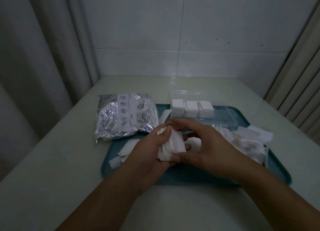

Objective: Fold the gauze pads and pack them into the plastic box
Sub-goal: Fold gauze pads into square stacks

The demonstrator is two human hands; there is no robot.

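One stack of gauze pads, mid-frame over the teal tray: left hand cupping, right hand pinching; square edges, apparently uneven, before seating beside three stacks in plastic box above.

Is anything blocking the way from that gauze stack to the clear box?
Nothing visible does. Both hands, left and right, hold the gauze stack just before the open plastic box, whose right end lies free.

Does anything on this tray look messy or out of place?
Yes. Loose gauze pads sprawl unevenly over the tray's right edge, and stray pieces hang off its left rim. Inside the plastic box, three stacks sit neat.
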